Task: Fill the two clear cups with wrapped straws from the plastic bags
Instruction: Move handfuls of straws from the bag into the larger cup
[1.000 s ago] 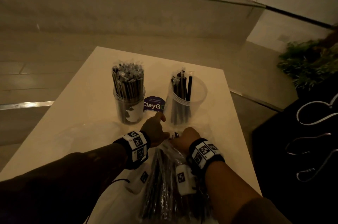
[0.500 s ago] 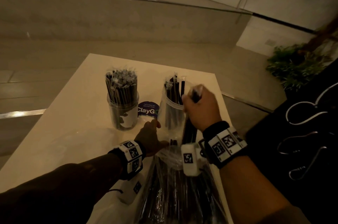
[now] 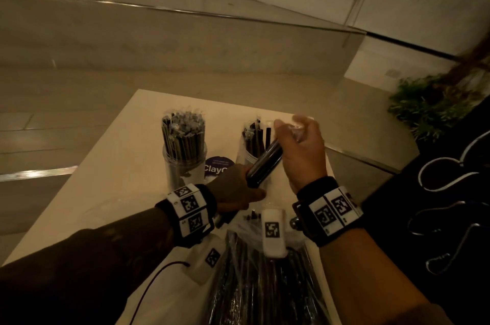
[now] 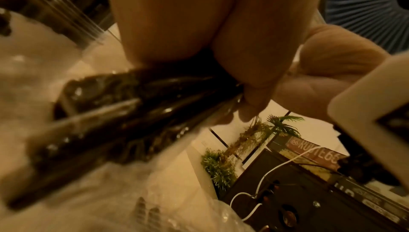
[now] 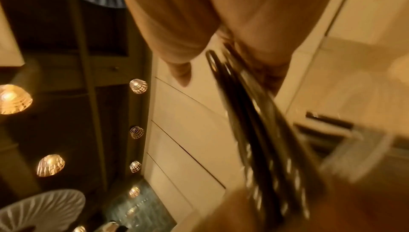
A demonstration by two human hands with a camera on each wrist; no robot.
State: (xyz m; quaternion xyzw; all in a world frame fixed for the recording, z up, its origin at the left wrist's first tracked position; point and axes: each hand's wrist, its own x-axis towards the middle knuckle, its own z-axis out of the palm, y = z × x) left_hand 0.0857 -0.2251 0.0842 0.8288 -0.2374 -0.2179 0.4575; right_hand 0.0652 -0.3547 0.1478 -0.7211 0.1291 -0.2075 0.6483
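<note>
Right hand (image 3: 301,151) grasping a bundle of straws (image 3: 263,163) at its upper end, tilted over the right cup (image 3: 249,157), left hand (image 3: 236,186) gripping the bundle's lower end, left cup (image 3: 184,165) packed full, bag (image 3: 265,285) lying on the table (image 3: 106,165) near the wrists.

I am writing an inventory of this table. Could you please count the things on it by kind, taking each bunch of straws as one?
Clear cups: 2
Straw bunches: 3 (left cup, right cup, hands)
Plastic bags: 1
Round stickers: 1
Total: 7
</note>
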